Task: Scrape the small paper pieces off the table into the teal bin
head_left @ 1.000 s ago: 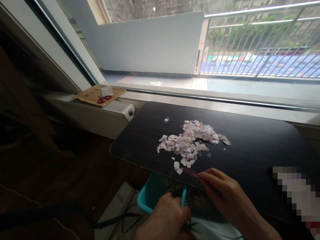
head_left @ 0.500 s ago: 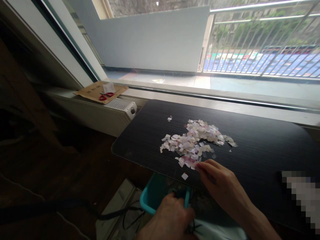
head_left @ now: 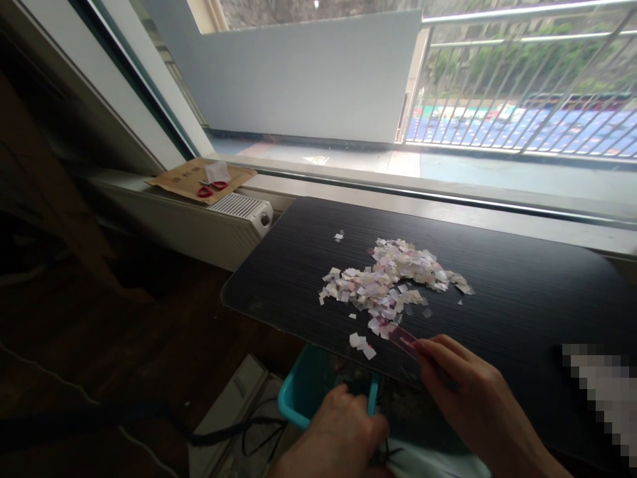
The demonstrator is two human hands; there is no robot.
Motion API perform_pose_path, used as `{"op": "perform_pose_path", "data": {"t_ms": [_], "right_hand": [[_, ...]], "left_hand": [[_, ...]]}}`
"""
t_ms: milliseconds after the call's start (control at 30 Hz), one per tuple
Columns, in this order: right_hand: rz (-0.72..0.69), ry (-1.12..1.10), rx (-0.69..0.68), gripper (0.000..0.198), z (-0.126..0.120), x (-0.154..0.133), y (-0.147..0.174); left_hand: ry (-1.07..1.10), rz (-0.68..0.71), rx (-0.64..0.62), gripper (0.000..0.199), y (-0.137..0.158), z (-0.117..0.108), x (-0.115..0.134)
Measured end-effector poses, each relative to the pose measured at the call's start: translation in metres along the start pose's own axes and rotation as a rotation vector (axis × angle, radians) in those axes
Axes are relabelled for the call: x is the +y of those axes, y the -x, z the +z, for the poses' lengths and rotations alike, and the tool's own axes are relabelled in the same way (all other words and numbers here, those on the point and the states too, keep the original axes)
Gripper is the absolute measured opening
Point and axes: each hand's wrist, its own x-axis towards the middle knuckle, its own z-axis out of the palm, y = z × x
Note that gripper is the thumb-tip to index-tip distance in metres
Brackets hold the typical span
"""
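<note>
A loose heap of small cut paper pieces (head_left: 383, 282), mostly white and pale pink, lies on the dark tabletop (head_left: 288, 265). At the heap's near end, my right hand (head_left: 462, 375) pinches a flat, translucent pink strip (head_left: 402, 338), its far end touching the nearest pieces. I cannot make out exactly what kind of strip it is. Below the table's front edge stands a teal bin (head_left: 294, 398). My left hand (head_left: 343, 421) is closed over its near rim, with the fingers partly hidden inside. A few separate pieces (head_left: 362, 345) lie close to the table edge above the bin.
Red-handled scissors (head_left: 213, 189) rest on a brown envelope (head_left: 174, 179) on the sill at left. A white radiator (head_left: 243, 216) adjoins the table there. Behind the table is a window. A black strap (head_left: 223, 431) and cables lie low at left.
My right hand has drawn back toward the right and nearer to me, uncovering more of the pink strip. Some near pieces have shifted toward the table edge. My left hand stays on the bin.
</note>
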Motion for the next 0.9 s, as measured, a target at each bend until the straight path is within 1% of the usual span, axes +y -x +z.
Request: {"op": "perform_pose_path", "data": {"t_ms": [133,300,500,667,700,833,900], "right_hand": [[-0.016,-0.02,-0.082,0.019,0.001,-0.002,-0.001],[-0.004,-0.021,-0.013,0.018,0.002,-0.002,-0.005],[-0.043,-0.075,-0.124,0.02,0.003,-0.006,-0.001],[-0.017,-0.037,-0.013,0.015,-0.004,0.0,0.006],[-0.01,-0.028,-0.018,0.015,-0.004,0.001,0.007],[-0.02,-0.072,-0.119,0.019,-0.001,-0.001,0.005],[-0.009,-0.085,-0.108,0.019,0.001,-0.004,0.0]], "left_hand": [[-0.005,-0.011,0.0,0.031,-0.002,0.001,0.0],[0.002,-0.007,-0.019,0.029,-0.002,-0.002,0.003],[0.025,-0.028,-0.066,0.029,-0.002,-0.005,0.005],[0.031,-0.029,-0.057,0.03,-0.002,-0.006,0.004],[0.035,-0.027,-0.062,0.03,-0.002,-0.006,0.004],[0.032,-0.026,-0.069,0.03,-0.002,-0.009,0.006],[0.019,-0.023,-0.065,0.03,-0.001,-0.01,0.006]]}}
